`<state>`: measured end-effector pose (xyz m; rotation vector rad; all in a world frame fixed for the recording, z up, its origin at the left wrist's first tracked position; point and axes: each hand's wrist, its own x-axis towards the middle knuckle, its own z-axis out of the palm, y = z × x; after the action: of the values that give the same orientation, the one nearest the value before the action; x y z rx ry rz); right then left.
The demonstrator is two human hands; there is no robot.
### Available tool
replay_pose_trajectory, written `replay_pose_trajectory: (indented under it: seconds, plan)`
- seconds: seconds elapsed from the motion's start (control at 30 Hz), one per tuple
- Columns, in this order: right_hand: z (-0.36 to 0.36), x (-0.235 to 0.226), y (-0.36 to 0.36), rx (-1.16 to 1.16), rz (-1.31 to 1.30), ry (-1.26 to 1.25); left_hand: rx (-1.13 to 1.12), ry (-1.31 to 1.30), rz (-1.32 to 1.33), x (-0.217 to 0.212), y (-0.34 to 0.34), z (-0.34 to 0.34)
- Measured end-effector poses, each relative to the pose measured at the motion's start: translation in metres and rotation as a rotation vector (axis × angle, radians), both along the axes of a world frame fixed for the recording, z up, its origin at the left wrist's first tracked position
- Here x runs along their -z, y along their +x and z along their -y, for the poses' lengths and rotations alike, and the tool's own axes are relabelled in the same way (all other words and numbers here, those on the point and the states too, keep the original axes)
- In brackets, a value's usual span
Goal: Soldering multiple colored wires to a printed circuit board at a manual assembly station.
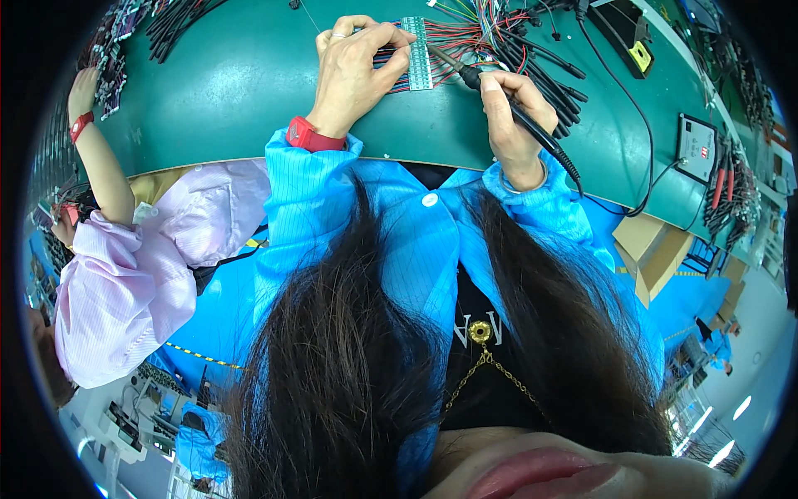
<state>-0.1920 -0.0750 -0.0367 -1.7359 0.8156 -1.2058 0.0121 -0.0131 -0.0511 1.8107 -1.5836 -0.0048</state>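
Observation:
On the green table lies a strip of green-white circuit boards (419, 58), with red, blue and black wires running out on both sides. My left hand (353, 71) rests over the wires at the strip's left edge, thumb and forefinger pinched close to the boards. A thin strand of solder wire (309, 17) runs down from the far edge into this hand; its end between the fingertips is too small to see. My right hand (519, 125) grips a soldering iron (471, 77) by its black handle, and the metal tip points left at the boards' right edge.
Thick black cables (549, 91) lie right of the boards. Beyond them stand a black holder with yellow sponge (640, 56) and a grey control box (697, 148). The iron's cord loops across the right side. A co-worker in a pink sleeve (116, 283) works at left; a cardboard box (652, 254) stands below right.

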Motion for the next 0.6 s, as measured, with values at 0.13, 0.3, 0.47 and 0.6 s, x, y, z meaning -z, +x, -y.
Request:
replay_pose_trajectory:
  seconds: [0.13, 0.3, 0.47, 0.6]
  plan:
    - [-0.0002, -0.0008, -0.0010, -0.009, -0.011, 0.006, -0.013, -0.001, 0.022, 0.0003, -0.0022, 0.0010]
    - [-0.0001, -0.0033, -0.0004, -0.021, -0.040, -0.020, -0.032, -0.031, 0.061, 0.0013, -0.0042, 0.0038]
    - [0.0004, -0.0032, 0.0014, -0.003, -0.023, -0.037, -0.045, -0.069, 0.070, 0.0016, -0.0049, 0.0057]
    - [0.0012, -0.0012, 0.0005, 0.020, -0.004, 0.003, -0.043, -0.013, 0.029, -0.0006, -0.0067, 0.0050]
